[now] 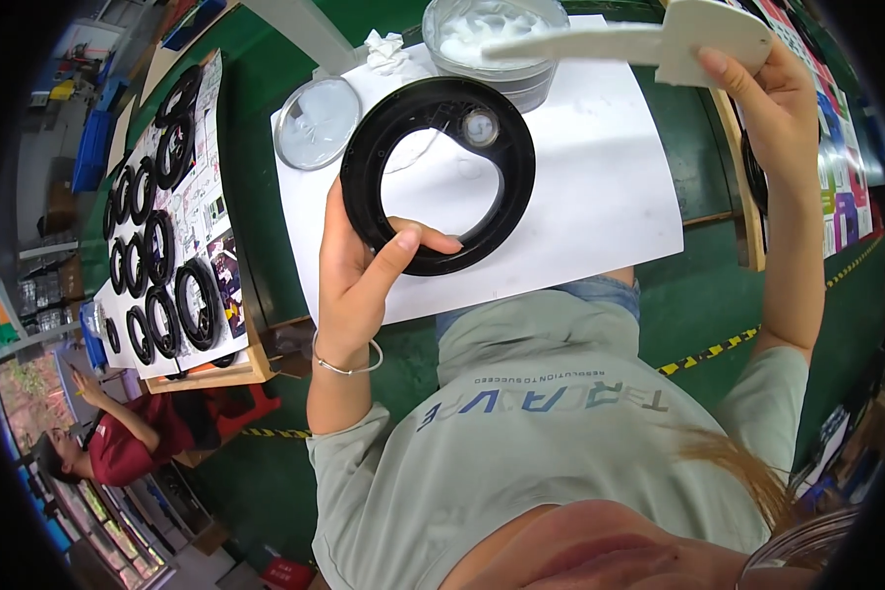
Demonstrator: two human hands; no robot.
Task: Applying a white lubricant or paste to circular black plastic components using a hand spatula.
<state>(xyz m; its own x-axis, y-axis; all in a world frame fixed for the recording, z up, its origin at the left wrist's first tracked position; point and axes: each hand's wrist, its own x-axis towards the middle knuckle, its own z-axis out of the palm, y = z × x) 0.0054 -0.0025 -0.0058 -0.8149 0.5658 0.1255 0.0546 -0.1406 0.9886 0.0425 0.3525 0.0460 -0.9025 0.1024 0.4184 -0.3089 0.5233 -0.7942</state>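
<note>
Left hand [359, 285] pinches the black ring [438, 175] at its lower rim, thumb on top, fingers underneath, holding it up over the white sheet [600, 177] on the table [688, 285]. The ring looks like rigid moulded plastic, light enough for a one-hand pinch; the flat rim is the obvious place to hold. A small round insert [479, 128] sits in the upper right of the band (likely the delicate bit, keep fingers off it).

Right hand [767, 93] is closed on the broad end of a white paddle [619, 41], whose narrow end reaches over the clear tub [497, 44].

Containers: the tub holds white paste, probably slippery if it gets on the rim. Its clear lid [317, 122] lies flat beside it, smeared white inside. A crumpled tissue [387, 51] sits just behind.

More black rings [162, 265] lie in rows on a board to the left.
</note>
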